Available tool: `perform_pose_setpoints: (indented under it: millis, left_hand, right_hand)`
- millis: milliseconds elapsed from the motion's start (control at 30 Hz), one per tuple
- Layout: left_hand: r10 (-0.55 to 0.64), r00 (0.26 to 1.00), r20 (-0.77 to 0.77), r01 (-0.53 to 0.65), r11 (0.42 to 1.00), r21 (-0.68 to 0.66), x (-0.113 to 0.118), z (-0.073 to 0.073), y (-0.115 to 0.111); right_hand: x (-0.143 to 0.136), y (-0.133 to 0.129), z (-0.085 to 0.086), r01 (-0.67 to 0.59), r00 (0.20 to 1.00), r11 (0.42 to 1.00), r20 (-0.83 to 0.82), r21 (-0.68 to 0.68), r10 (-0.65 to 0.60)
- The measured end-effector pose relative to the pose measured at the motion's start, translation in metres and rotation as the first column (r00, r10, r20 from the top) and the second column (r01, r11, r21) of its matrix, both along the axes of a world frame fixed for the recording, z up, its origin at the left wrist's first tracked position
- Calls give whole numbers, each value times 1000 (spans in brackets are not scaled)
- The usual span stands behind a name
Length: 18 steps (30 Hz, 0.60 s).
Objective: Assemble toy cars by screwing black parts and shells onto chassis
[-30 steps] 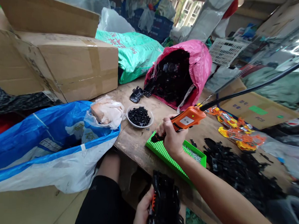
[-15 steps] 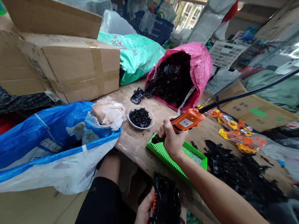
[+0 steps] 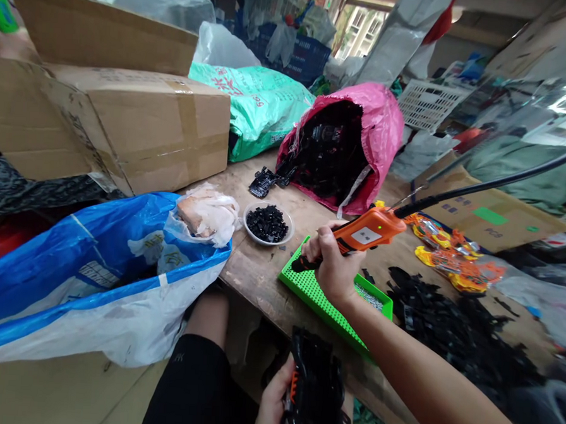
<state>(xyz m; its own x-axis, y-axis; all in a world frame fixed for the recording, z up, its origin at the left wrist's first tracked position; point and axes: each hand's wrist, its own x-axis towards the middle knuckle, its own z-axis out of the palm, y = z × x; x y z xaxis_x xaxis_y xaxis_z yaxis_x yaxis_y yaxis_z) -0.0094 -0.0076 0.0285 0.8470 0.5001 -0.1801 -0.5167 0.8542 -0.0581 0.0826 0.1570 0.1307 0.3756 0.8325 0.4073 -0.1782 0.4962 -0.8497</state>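
My right hand (image 3: 337,265) is closed around the handle of an orange and black electric screwdriver (image 3: 372,229), with a black cable running from its end to the upper right. Its black tip points left, over a green perforated tray (image 3: 323,308). Small silver screws (image 3: 369,297) lie in the tray's right part. At the bottom, my left hand (image 3: 273,395) grips a black plastic assembly (image 3: 315,388) with an orange piece along its side, below the table edge. The assembly hides some of my left fingers.
A bowl of small black parts (image 3: 266,225) stands beyond the tray. Behind it, a pink sack (image 3: 382,125) lies open with black parts inside. Loose black pieces (image 3: 448,328) and orange-yellow parts (image 3: 465,266) lie right. Cardboard box (image 3: 164,130) and blue-white bag (image 3: 117,304) occupy the left.
My right hand and the screwdriver have moved slightly to the right over the tray. My left hand keeps its grip on the assembly. More of another person's hand with a green object shows at top left.
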Motion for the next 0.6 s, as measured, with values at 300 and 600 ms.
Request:
perform_pose_setpoints:
  millis: [300,600]
  left_hand:
    - [-33,999,29,35,997,-62,7,2,-8]
    - [28,998,51,-19,983,-184,4,17,-10]
  right_hand:
    - [13,-33,27,6,999,1000,33,13,-6]
    - [33,-116,48,-26,993,997,116,-70,34]
